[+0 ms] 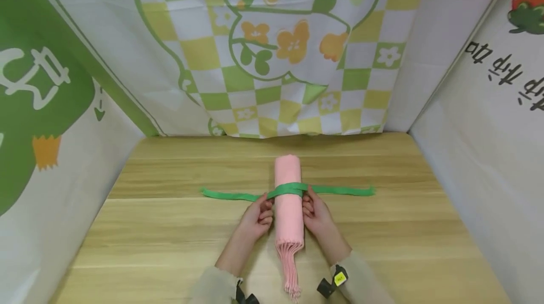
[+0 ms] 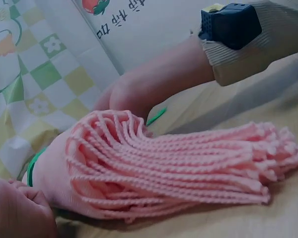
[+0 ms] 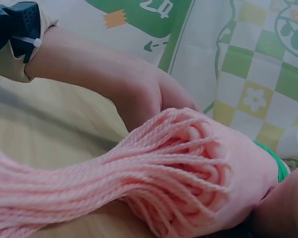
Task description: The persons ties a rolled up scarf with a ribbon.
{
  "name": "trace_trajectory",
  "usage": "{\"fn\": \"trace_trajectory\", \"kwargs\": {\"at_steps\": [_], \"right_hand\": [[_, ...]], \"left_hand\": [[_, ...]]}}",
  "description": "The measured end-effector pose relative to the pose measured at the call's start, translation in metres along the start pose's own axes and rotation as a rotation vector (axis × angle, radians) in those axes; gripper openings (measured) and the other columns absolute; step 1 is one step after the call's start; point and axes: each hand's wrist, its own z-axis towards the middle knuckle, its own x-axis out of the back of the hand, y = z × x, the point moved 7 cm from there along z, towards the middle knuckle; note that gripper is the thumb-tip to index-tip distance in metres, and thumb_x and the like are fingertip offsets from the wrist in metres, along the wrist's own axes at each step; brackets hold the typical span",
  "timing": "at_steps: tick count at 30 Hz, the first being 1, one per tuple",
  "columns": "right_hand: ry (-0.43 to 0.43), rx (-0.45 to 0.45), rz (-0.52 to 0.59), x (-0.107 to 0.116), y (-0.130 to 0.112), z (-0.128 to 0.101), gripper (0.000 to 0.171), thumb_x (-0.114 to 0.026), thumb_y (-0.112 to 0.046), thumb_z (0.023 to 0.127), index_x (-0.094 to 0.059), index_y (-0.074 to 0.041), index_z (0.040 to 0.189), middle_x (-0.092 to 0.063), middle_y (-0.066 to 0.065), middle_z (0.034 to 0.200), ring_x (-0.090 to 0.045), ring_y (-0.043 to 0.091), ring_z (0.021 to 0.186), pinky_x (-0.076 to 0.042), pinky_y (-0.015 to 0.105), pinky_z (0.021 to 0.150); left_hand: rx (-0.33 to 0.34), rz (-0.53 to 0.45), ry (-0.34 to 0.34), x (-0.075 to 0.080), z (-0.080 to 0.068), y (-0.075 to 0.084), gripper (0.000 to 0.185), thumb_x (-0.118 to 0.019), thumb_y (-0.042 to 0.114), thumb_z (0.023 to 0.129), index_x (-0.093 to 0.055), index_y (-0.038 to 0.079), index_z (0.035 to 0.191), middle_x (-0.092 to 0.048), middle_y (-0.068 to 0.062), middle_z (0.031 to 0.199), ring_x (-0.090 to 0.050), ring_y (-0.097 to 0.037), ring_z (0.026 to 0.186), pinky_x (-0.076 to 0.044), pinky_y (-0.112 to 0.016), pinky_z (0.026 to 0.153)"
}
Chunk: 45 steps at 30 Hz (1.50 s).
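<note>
Where the view begins, two beige sleeves enter from the near edge, each wrist carrying a small dark camera unit. Pink fringe of a rolled scarf trails toward the person; twisted tassels lie loose on the bench.

Left hand: pressed against the left side of the pink scarf roll, fingers curled at the green ribbon where it meets the roll. They appear to pinch the ribbon, though the contact itself is small in the head view. Right hand: mirror position on the right flank, fingers bent in at the ribbon crossing, seemingly pinching it too. Wrist views show mostly fringe and the opposite forearm; a sliver of green band shows at the roll's edge in each.

Scarf roll lies mid-bench, long axis running away from the person, ribbon passing over its upper half. Ribbon ends stretch flat left and right, well apart.

Judgement on progress: rolling looks finished, the bundle compact. Ribbon is laid across and seemingly snugged, but no knot or bow is visible. Tying looks like what is left.

Beyond: a printed backdrop cloth in green and yellow checks with orange flowers; white printed panels on both sides.
</note>
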Motion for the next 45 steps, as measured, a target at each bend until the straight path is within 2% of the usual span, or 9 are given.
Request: {"fn": "trace_trajectory", "kwargs": {"at_steps": [10,14,16,19,22,25,31,38,45], "right_hand": [[0.141,0.139,0.072,-0.004,-0.012,0.012,0.021,-0.045,-0.014,0.106,-0.044,-0.010,0.086,-0.045,-0.003,0.069,-0.036,0.004,0.054,-0.025,0.011,0.048],[0.150,0.195,0.088,-0.010,-0.017,0.013,0.020,-0.040,-0.015,0.107,-0.044,-0.003,0.123,-0.052,0.012,0.115,-0.052,0.014,0.106,-0.043,0.015,0.090],[0.115,0.210,0.088,-0.014,-0.018,0.013,0.039,-0.033,-0.016,0.109,-0.033,0.000,0.144,-0.039,0.022,0.145,-0.041,0.024,0.137,-0.033,0.024,0.116],[0.059,0.223,0.096,-0.020,-0.020,0.011,0.052,-0.022,-0.019,0.111,-0.012,0.005,0.155,-0.018,0.022,0.164,-0.021,0.029,0.153,-0.015,0.033,0.127],[0.039,0.223,0.141,-0.021,-0.021,0.010,0.052,-0.017,-0.020,0.111,-0.010,0.005,0.156,-0.021,0.022,0.163,-0.024,0.029,0.153,-0.016,0.034,0.127],[0.026,0.217,0.200,-0.022,-0.022,0.009,0.052,-0.016,-0.020,0.111,-0.009,0.004,0.156,-0.020,0.019,0.164,-0.025,0.027,0.153,-0.017,0.033,0.126],[0.020,0.173,0.307,-0.026,-0.021,0.011,0.051,-0.021,-0.020,0.111,-0.016,-0.001,0.157,-0.018,0.013,0.166,-0.024,0.021,0.153,-0.020,0.032,0.125],[0.060,0.156,0.322,-0.024,-0.022,0.013,0.050,-0.034,-0.021,0.109,-0.024,-0.003,0.155,-0.028,0.012,0.160,-0.035,0.019,0.147,-0.031,0.029,0.121],[0.023,0.147,0.306,-0.027,-0.026,0.015,0.022,-0.047,-0.023,0.105,-0.055,-0.005,0.114,-0.060,0.004,0.107,-0.063,0.011,0.096,-0.045,0.022,0.107]], "left_hand": [[-0.154,-0.050,0.079,-0.008,0.012,0.004,0.024,-0.037,0.015,0.108,-0.037,0.012,0.084,-0.042,0.007,0.067,-0.026,0.000,0.045,-0.018,-0.011,0.041],[-0.279,-0.018,0.139,-0.010,0.010,0.009,0.018,-0.036,0.014,0.108,-0.039,0.009,0.090,-0.045,0.003,0.076,-0.037,-0.004,0.060,-0.028,-0.012,0.052],[-0.340,0.009,0.172,-0.011,0.009,0.013,0.016,-0.036,0.015,0.108,-0.042,0.008,0.095,-0.048,0.000,0.082,-0.043,-0.007,0.070,-0.036,-0.014,0.062],[-0.409,0.019,0.171,-0.014,0.008,0.016,0.017,-0.036,0.016,0.109,-0.043,0.005,0.099,-0.051,-0.006,0.096,-0.054,-0.016,0.094,-0.049,-0.026,0.092],[-0.453,-0.024,0.140,-0.018,0.008,0.017,0.018,-0.034,0.016,0.109,-0.043,0.001,0.105,-0.055,-0.025,0.119,-0.055,-0.032,0.124,-0.040,-0.038,0.115],[-0.469,-0.076,0.104,-0.021,0.010,0.017,0.027,-0.032,0.015,0.110,-0.039,-0.008,0.121,-0.047,-0.037,0.139,-0.045,-0.040,0.139,-0.037,-0.042,0.118],[-0.425,-0.165,0.070,-0.021,0.014,0.016,0.043,-0.028,0.015,0.110,-0.024,-0.013,0.143,-0.044,-0.032,0.147,-0.046,-0.038,0.139,-0.039,-0.041,0.116],[-0.361,-0.229,0.065,-0.024,0.017,0.014,0.044,-0.031,0.016,0.110,-0.036,-0.011,0.144,-0.051,-0.026,0.144,-0.051,-0.032,0.136,-0.043,-0.037,0.113],[-0.336,-0.219,0.024,-0.026,0.019,0.018,0.030,-0.043,0.020,0.107,-0.059,-0.003,0.118,-0.069,-0.012,0.114,-0.070,-0.017,0.104,-0.053,-0.031,0.101]]}}
